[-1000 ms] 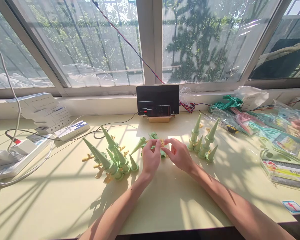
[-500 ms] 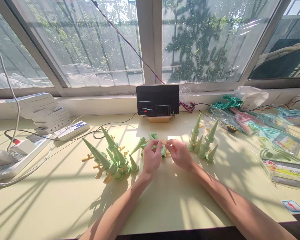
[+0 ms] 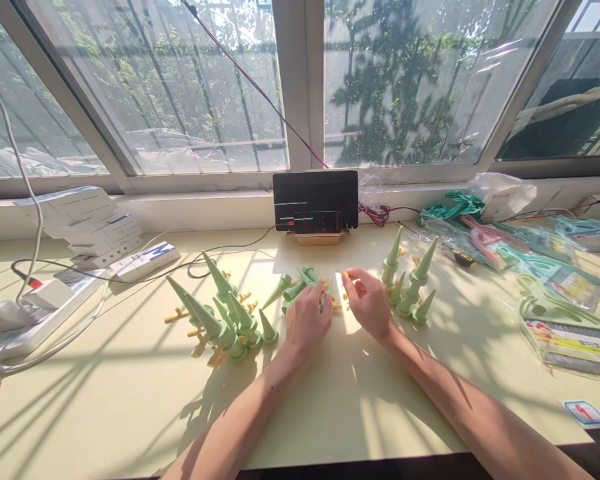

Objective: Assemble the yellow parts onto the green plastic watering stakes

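My left hand (image 3: 307,320) reaches into a loose pile of green plastic cone and tube pieces (image 3: 294,290). Its fingers bend down over the pile and the tips are hidden. To its right, my right hand (image 3: 370,305) is closed in a pinch on a small yellow piece (image 3: 342,273), seen only in part. More yellow pieces (image 3: 336,305) lie between the hands. Left of my left hand stands a cluster of green spires (image 3: 225,320) with yellow pegs sticking out. Beyond my right hand stands a smaller group of green spires (image 3: 407,290).
A tablet (image 3: 315,190) with a phone in front leans near the window. White boxes (image 3: 97,227) and a power strip (image 3: 45,313) with cables sit at left. Packaged brush-and-dustpan sets (image 3: 573,333), plastic bags and a black-and-yellow tool (image 3: 463,258) lie at right.
My hands were together, fingertips meeting over the pile. Now they are apart: my left hand has turned down onto the pieces, and my right hand has shifted slightly right.
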A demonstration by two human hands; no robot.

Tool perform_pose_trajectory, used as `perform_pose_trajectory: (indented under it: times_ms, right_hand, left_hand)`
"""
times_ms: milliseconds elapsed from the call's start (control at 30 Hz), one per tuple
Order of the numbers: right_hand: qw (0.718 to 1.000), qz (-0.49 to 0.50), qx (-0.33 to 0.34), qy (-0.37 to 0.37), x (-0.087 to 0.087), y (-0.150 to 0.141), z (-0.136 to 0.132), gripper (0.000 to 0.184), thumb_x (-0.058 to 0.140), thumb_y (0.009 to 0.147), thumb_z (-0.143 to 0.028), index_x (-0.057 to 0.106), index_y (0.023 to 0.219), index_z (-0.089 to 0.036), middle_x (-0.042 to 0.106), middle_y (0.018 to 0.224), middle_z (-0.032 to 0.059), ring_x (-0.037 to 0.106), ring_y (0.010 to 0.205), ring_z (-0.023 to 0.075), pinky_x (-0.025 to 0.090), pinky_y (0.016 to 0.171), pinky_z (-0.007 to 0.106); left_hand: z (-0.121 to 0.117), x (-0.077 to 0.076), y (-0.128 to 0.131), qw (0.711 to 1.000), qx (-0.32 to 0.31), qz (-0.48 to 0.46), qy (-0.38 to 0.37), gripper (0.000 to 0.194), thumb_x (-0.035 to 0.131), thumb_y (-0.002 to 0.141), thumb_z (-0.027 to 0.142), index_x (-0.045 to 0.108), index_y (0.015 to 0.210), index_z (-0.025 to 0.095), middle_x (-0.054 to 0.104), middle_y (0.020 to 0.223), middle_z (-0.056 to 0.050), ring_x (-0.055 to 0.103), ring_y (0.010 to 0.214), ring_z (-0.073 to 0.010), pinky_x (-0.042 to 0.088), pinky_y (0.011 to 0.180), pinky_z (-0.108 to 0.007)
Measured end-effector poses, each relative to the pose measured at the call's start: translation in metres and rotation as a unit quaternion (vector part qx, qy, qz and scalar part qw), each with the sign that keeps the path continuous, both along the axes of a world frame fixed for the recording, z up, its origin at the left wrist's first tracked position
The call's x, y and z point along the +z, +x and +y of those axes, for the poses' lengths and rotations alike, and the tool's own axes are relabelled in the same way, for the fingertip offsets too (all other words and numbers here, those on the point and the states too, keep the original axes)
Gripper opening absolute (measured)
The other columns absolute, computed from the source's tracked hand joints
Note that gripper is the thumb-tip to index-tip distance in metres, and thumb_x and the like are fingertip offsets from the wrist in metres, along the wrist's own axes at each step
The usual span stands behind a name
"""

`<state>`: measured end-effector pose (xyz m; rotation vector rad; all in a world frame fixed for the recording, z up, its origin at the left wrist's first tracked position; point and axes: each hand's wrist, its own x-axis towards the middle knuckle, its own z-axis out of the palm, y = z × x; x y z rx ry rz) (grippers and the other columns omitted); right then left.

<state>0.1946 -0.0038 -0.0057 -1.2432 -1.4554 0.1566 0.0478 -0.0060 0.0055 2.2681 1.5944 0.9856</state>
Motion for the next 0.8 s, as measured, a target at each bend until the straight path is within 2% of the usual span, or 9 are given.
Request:
perform_pose_trajectory:
  times_ms: [267, 533, 800]
  right_hand:
    - [1.0, 0.0, -0.023, 0.005, 0.0003, -0.0007, -0.0007, 0.019, 0.054, 0.094, -0.033, 0.064, 0.088, -0.019, 0.066, 0.071, 0.0006, 0.049, 0.045, 0.01, 0.043, 0.052, 0.026]
    - [1.0, -0.002, -0.016, -0.001, -0.0003, -0.0008, -0.0006, 0.017, 0.056, 0.093, -0.033, 0.064, 0.088, -0.019, 0.068, 0.077, 0.001, 0.048, 0.046, 0.0092, 0.043, 0.053, 0.026]
    - [1.0, 0.006, -0.01, -0.021, 0.0013, -0.0004, -0.0012, 0.029, 0.049, 0.097, -0.039, 0.065, 0.085, -0.018, 0.067, 0.073, 0.0017, 0.051, 0.048, 0.0105, 0.042, 0.053, 0.025]
  left_hand:
    - [0.0002, -0.0018, -0.0006, 0.997, 0.003, 0.076, -0.022, 0.013, 0.051, 0.093, 0.029, 0.058, 0.087, 0.02, 0.062, 0.079, -0.003, 0.058, 0.067, -0.0177, 0.033, 0.056, -0.027]
    - [-0.0008, 0.0, -0.0001, 0.994, 0.0, 0.089, -0.059, 0.015, 0.049, 0.095, 0.031, 0.057, 0.09, 0.02, 0.064, 0.075, -0.003, 0.06, 0.065, -0.0191, 0.033, 0.054, -0.028]
    - [-0.001, -0.0005, 0.0001, 0.995, -0.022, 0.08, -0.056, 0.015, 0.047, 0.096, 0.029, 0.057, 0.09, 0.019, 0.064, 0.08, -0.005, 0.061, 0.069, -0.0193, 0.035, 0.057, -0.028]
